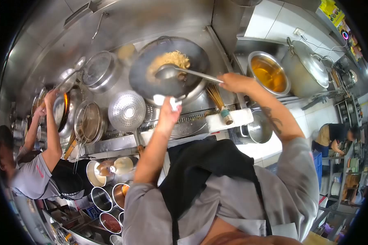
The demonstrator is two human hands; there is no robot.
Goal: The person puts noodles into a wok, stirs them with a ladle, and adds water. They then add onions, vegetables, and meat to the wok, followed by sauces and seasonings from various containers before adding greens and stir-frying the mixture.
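Observation:
A big dark wok sits tilted on the stove with yellow noodles heaped at its far side. My left hand grips the wok's near rim through a white cloth. My right hand holds the long handle of a metal ladle, whose bowl rests in the wok beside the noodles.
A perforated strainer and a wire skimmer lie left of the wok. A pot of amber oil and a lidded stockpot stand to the right. Sauce bowls sit below. A co-worker works at the left; another person bends at the right.

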